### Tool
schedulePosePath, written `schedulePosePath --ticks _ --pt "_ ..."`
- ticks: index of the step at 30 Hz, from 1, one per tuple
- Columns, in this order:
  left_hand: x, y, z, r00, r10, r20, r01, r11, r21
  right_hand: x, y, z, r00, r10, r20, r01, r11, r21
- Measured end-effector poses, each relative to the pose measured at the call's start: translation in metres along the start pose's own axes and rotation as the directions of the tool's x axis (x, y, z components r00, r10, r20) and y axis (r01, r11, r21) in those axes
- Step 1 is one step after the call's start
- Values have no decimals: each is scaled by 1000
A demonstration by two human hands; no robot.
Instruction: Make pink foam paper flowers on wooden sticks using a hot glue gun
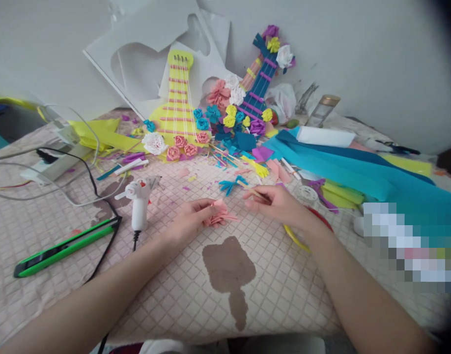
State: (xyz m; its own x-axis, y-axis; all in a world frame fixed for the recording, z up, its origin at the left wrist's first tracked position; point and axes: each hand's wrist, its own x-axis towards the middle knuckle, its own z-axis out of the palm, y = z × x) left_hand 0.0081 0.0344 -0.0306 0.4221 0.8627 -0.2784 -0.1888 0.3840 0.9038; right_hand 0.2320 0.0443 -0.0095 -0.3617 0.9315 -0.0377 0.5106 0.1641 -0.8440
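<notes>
Pink crepe paper strips [220, 216], cut like a fringe, are pinched in my left hand [196, 216] above the quilted tablecloth. My right hand [275, 202] is closed round a thin wooden stick [252, 189] that points up and left. A small space separates the two hands. Just beyond them lies a blue fringed paper piece [231, 186], with a yellow fringed piece [257, 167] farther back. To the left of my left hand, a white hot glue gun [140, 204] stands on the cloth.
A green box cutter [65, 248] and black cable lie at left, near a power strip [54, 160]. Yellow [179, 108] and blue [260, 86] paper guitars with paper flowers lean at the back. Teal paper [343, 162] and a tape roll [306, 195] lie right. The cloth has a brown-edged hole [229, 265].
</notes>
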Motion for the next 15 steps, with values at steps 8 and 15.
schedulePosePath --ticks 8,15 --pt "-11 7 7 979 -118 168 85 978 189 -4 -17 31 996 6 92 -25 978 206" --pt "-12 4 9 982 -117 148 78 967 244 -6 -18 36 993 4 116 -33 967 251"
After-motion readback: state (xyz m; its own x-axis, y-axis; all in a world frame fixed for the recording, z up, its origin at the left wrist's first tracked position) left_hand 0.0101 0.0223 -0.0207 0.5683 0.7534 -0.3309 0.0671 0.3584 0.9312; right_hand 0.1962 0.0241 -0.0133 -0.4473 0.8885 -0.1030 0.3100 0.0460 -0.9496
